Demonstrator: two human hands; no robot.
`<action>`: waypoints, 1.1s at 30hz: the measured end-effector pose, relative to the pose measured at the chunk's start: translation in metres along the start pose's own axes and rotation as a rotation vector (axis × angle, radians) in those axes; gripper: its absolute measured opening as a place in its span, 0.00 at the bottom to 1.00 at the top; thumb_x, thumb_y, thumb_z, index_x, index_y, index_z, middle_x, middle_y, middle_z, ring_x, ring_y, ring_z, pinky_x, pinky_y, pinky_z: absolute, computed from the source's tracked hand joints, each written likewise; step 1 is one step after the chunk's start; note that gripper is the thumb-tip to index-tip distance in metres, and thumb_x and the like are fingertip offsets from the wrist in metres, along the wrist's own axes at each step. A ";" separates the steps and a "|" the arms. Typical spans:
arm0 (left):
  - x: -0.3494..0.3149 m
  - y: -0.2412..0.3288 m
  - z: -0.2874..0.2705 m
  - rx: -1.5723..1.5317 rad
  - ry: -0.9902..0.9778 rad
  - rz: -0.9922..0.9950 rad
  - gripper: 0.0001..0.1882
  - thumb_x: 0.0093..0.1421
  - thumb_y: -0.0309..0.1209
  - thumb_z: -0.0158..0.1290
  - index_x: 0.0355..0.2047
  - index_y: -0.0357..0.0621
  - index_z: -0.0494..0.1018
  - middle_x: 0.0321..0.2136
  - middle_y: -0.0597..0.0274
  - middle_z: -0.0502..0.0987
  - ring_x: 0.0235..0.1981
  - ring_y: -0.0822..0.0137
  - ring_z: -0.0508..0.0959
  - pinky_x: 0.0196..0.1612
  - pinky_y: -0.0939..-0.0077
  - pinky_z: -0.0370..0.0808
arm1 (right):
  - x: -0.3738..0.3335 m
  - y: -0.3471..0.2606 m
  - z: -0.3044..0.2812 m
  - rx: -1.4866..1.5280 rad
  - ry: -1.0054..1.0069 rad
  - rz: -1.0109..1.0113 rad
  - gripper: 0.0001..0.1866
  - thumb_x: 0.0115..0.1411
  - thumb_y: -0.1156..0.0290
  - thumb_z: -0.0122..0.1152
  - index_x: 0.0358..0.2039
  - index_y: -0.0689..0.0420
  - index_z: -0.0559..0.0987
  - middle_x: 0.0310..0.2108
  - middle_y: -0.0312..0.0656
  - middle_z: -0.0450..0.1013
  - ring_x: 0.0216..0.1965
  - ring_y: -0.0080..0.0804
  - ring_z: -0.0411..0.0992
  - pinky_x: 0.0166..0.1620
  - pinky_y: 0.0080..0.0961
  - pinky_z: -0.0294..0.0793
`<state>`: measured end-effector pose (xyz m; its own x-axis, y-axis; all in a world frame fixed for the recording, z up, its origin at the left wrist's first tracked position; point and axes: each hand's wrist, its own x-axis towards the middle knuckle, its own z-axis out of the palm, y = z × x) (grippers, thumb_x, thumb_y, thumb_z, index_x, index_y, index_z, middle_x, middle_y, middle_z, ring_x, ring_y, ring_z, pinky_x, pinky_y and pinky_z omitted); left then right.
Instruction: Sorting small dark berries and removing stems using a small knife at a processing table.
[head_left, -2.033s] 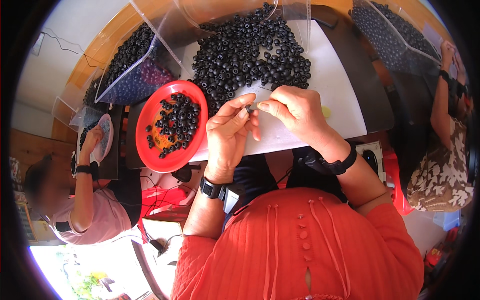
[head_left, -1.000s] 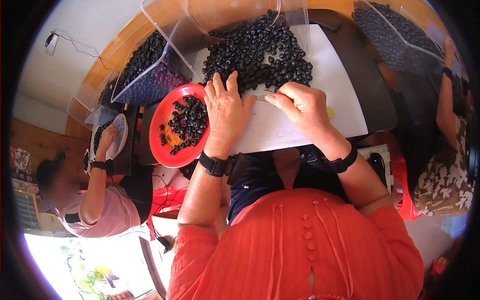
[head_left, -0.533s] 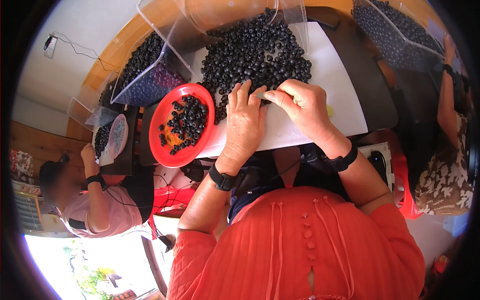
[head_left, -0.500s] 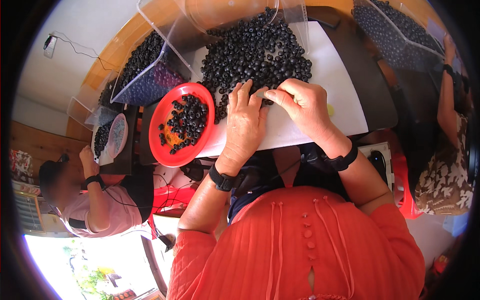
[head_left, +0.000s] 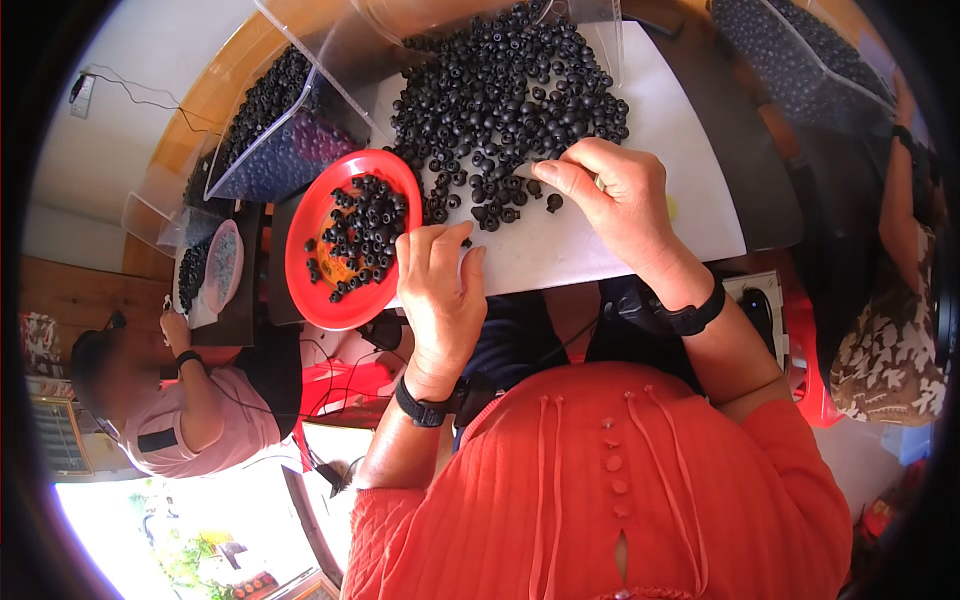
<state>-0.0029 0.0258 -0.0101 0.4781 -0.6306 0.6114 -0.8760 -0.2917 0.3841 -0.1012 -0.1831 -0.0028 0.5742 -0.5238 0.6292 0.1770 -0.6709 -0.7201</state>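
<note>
My left hand (head_left: 437, 292) is at the near right rim of a red plate (head_left: 303, 283). A small black bead (head_left: 467, 242) shows between its thumb and index fingertip. Several similar black beads (head_left: 368, 225) lie in the plate over an orange patch. My right hand (head_left: 622, 202) pinches a thin, pale, flat strip (head_left: 524, 171) between thumb and forefinger, its tip pointing left at the near edge of a large spread of black round beads (head_left: 500, 90). That spread lies on a white board (head_left: 680, 130). A lone bead (head_left: 554, 203) rests just below the strip.
A clear plastic bin (head_left: 290, 150) full of dark beads stands beyond the plate. Another clear bin (head_left: 790, 70) of beads is at far right. A person in pink (head_left: 215, 410) works at left beside a pink bowl (head_left: 223, 265); another person's arm (head_left: 897, 190) shows at right.
My left hand has moved left and nearer, from the bead pile to the red plate's rim. My right hand stays by the pile, still pinching the strip. The view has shifted slightly.
</note>
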 end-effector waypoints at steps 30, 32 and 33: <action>0.058 0.038 0.057 0.134 -0.185 0.333 0.12 0.52 0.18 0.62 0.37 0.37 0.76 0.34 0.53 0.74 0.38 0.50 0.76 0.36 0.57 0.78 | 0.004 -0.001 0.000 0.114 0.237 -0.113 0.13 0.62 0.71 0.74 0.24 0.61 0.81 0.17 0.41 0.72 0.16 0.29 0.67 0.21 0.28 0.64; 0.059 0.038 0.056 0.166 -0.197 0.348 0.12 0.53 0.18 0.62 0.38 0.37 0.76 0.34 0.53 0.74 0.38 0.49 0.76 0.36 0.56 0.78 | 0.004 -0.001 -0.003 0.126 0.231 -0.092 0.13 0.62 0.71 0.75 0.24 0.61 0.81 0.18 0.41 0.72 0.16 0.31 0.69 0.22 0.28 0.65; 0.056 0.037 0.050 0.092 -0.151 0.323 0.12 0.53 0.17 0.61 0.38 0.37 0.76 0.34 0.52 0.74 0.38 0.48 0.76 0.37 0.56 0.77 | 0.004 -0.001 -0.003 0.126 0.232 -0.094 0.13 0.62 0.71 0.75 0.24 0.61 0.81 0.18 0.41 0.72 0.16 0.31 0.69 0.22 0.28 0.65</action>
<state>-0.0120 -0.0560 0.0040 0.1667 -0.7975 0.5798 -0.9856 -0.1189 0.1199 -0.1014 -0.1857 0.0012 0.3546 -0.5786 0.7345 0.3274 -0.6589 -0.6772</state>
